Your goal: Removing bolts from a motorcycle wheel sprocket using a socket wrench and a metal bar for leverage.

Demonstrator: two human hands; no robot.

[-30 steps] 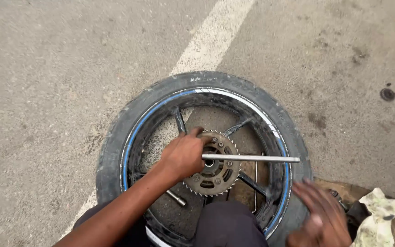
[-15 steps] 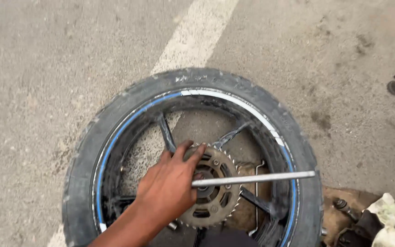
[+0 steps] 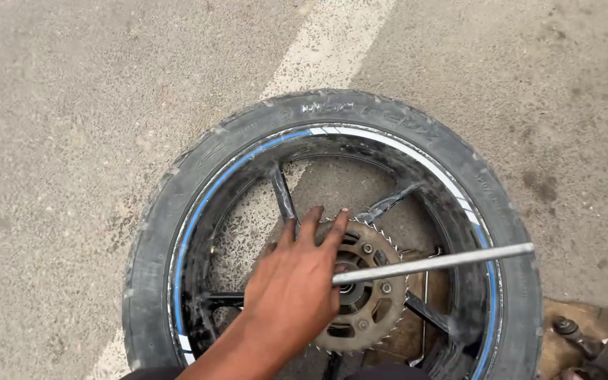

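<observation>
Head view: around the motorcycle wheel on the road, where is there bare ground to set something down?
Bare asphalt lies left of and above the black motorcycle tyre, split by the white painted road line, and again to the upper right. The hub is crowded: left hand, toothed metal sprocket, long steel rod. Dark metal parts fill the lower right corner.

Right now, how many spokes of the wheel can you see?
4: one upper left, one upper right, one left, one lower right. The hand may hide more.
</observation>
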